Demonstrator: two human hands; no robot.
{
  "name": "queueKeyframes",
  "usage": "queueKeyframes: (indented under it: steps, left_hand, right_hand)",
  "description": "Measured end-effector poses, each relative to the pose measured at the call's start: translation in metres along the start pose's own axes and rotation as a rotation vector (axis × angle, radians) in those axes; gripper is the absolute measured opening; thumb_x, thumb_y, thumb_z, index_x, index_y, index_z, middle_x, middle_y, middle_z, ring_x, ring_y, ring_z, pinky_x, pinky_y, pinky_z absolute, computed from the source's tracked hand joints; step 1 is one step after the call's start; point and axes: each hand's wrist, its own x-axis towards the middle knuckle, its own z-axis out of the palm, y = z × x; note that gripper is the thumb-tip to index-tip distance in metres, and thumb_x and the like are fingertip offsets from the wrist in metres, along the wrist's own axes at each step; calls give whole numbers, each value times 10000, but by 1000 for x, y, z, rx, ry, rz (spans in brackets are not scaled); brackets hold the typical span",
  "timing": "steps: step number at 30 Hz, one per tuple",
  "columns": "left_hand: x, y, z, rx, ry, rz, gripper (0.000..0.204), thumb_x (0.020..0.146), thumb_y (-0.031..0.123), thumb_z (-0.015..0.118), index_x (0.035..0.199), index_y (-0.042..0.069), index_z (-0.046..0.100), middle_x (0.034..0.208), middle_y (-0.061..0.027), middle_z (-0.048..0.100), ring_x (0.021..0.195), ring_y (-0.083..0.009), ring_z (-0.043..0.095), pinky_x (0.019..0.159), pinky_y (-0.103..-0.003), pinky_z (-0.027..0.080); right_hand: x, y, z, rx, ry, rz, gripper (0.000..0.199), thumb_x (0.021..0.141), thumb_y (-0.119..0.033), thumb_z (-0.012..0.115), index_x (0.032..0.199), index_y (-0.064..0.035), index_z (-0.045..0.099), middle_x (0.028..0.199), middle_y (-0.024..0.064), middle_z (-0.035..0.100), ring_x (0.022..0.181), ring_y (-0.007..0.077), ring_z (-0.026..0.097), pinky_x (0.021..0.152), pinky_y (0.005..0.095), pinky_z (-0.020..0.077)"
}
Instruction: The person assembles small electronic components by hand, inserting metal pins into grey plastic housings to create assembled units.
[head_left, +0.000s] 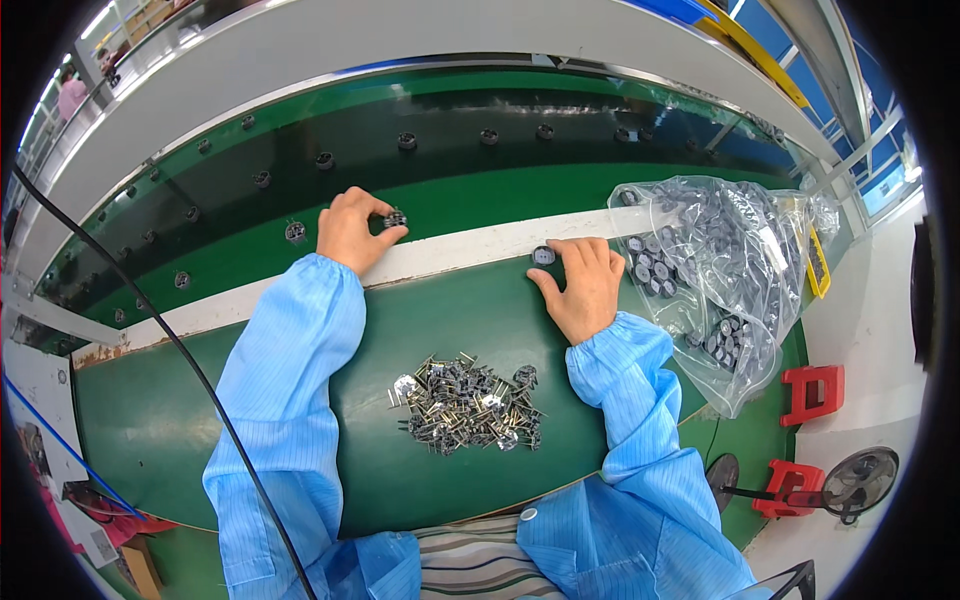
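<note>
**Both hands at the white strip, each on a small part**

From the left, I see a black cable (150, 310) running down across the green counter (150, 420). My left hand (350, 232) reaches over the white strip (460, 250) at the counter's far edge and pinches a small dark part (395, 218) between thumb and fingertips, just above the green belt (450, 200). On the belt, another such part (295, 232) sits just left of that hand, and a row of them curves along the belt's far side.

Nearer to me, between my two blue sleeves, a heap of metal pins (465, 403) lies on the counter, well apart from both hands.

My right hand (583, 285) rests on the counter with fingers curled, its fingertips touching a round grey cap (543, 256) that lies on the white strip; I cannot tell whether it is truly gripped.

To the right, a clear bag (720, 270) full of grey caps lies open just beside that hand. Beyond it stand two red blocks (812, 392).
</note>
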Motion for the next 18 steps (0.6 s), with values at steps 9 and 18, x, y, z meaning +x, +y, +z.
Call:
queueKeyframes:
  steps: [9,18]
  left_hand:
    - [-31,71,17,-239,-165,436,602,775,125,837,1327,194,606,1354,-77,546,1226,-307,518,993,-472,394]
    - [-37,64,23,-418,-534,492,286,869,-43,687,1085,131,756,1189,-15,652,1195,-253,578,1013,-444,436]
  right_hand:
    - [3,-23,-17,374,-117,-122,255,770,-152,855,999,-116,747,993,3,702,1025,236,589,923,400,371]
    - [-19,-38,-18,666,-596,-398,227,821,-152,827,1044,-178,791,1050,-30,658,1076,225,551,934,411,355]
